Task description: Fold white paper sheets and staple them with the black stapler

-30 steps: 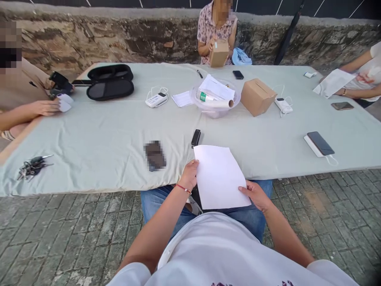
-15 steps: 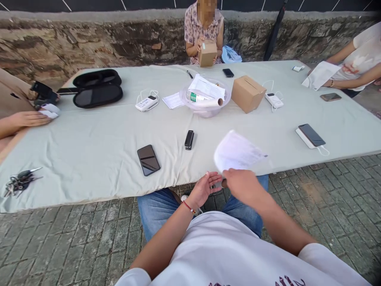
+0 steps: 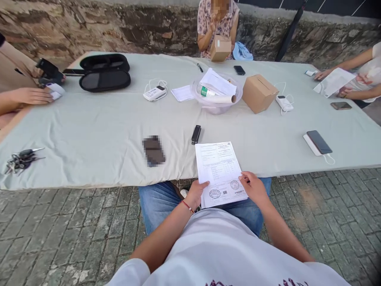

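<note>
Printed sheets of paper (image 3: 218, 171) with round stamps extend from above my lap over the table's near edge. My left hand (image 3: 196, 192) grips their lower left side, thumb on top and the other fingers underneath. At the right edge, my right hand (image 3: 253, 186) has its thumb and fingers closed on the paper. Just beyond the sheets lies a black stapler (image 3: 196, 134). Left of them is a dark phone (image 3: 153, 151), partly blurred out.
A plastic bowl (image 3: 212, 106) with papers and a bottle stands mid-table beside a cardboard box (image 3: 258, 95). Keys (image 3: 22, 161) lie at the left, a phone on a white power bank (image 3: 318, 143) at the right. People sit at the left, right and far sides.
The sheets, blurred and held by my right hand before, now face me between both hands. My left hand has closed on them. The view has shifted, and the far person's hand has risen.
</note>
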The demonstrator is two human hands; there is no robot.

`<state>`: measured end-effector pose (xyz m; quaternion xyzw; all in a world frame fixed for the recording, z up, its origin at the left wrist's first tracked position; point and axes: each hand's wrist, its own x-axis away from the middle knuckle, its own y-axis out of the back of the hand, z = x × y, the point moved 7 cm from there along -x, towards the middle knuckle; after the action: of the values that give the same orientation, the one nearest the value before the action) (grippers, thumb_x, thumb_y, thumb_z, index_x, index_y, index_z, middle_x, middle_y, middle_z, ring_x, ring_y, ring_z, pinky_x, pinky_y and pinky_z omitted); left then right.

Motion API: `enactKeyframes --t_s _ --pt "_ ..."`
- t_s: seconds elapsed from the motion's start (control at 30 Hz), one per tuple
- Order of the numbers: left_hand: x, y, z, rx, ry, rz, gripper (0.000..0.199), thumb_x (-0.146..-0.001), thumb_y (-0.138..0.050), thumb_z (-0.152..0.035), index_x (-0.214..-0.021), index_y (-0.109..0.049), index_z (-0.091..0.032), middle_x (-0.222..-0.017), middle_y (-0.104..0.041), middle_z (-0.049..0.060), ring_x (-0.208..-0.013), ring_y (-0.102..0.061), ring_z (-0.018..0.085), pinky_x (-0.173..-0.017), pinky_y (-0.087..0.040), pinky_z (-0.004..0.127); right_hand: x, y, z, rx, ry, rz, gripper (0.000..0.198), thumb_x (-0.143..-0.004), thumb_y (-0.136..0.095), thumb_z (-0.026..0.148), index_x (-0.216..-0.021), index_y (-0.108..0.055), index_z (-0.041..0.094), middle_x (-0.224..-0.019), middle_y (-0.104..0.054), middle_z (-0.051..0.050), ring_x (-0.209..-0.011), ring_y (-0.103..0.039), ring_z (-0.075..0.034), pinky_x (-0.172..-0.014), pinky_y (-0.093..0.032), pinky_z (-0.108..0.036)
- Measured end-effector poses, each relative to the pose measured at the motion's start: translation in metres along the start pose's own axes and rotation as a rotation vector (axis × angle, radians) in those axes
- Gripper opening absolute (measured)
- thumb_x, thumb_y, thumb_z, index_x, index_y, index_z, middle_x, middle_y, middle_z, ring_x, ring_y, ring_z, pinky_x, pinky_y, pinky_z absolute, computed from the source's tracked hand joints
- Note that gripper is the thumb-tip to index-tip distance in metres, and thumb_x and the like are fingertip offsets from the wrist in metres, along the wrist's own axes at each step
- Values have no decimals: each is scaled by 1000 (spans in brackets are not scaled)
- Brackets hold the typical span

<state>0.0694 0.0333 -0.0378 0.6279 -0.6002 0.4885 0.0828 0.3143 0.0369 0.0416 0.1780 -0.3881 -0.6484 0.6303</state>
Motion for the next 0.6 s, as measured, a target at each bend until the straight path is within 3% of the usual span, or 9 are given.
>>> enactKeyframes --t_s 0.07,0.13,0.2,0.3,0.47,0.6 --pt "-3 -1 3 -2 7 -22 40 -60 -83 -12 -98 -74 -6 -109 -74 19 -98 -71 35 -98 -52 51 0 4 -38 -33 -109 -50 47 -84 -59 51 -117 -61 17 -111 -70 -13 -92 -67 -24 -82 -53 -39" --pt "-4 -2 5 -12 20 -7 44 -57 -86 -12 -99 -74 -6 -109 -74 20 -97 -71 35 -99 -52 51 2 -10 -62 -192 -192 21 47 -78 -66 53 -109 -63 18 -104 -73 -12 -89 -69 -24 -80 -54 -38" --pt "-3 -2 8 -9 30 25 47 -58 -88 -18 -101 -73 -6 -109 -73 21 -98 -72 35 -99 -52 51 6 -27 -72 -367 -253 92 42 -76 -67 54 -96 -64 18 -95 -75 -10 -85 -71 -25 -74 -56 -36" --pt "-2 5 9 47 47 60 46 -69 -84 -32 -105 -72 -7 -111 -73 21 -103 -70 34 -100 -51 49 8 -36 -72 -490 -283 86 41 -75 -66 57 -88 -68 18 -87 -77 -9 -83 -72 -28 -69 -57 -38" --pt "-4 28 4 91 31 -57 31 -79 -74 -31 -99 -71 -7 -106 -75 19 -105 -70 32 -98 -54 45 2 -11 -80 -506 -268 40 44 -75 -67 55 -100 -76 20 -97 -78 -9 -94 -71 -35 -77 -59 -45" --pt "-6 27 -1 46 -13 -25 29 -77 -76 -29 -96 -71 -7 -99 -76 19 -98 -72 31 -93 -56 44 1 6 -92 -585 -289 56 47 -75 -69 55 -105 -75 19 -104 -77 -10 -94 -72 -35 -82 -59 -48"
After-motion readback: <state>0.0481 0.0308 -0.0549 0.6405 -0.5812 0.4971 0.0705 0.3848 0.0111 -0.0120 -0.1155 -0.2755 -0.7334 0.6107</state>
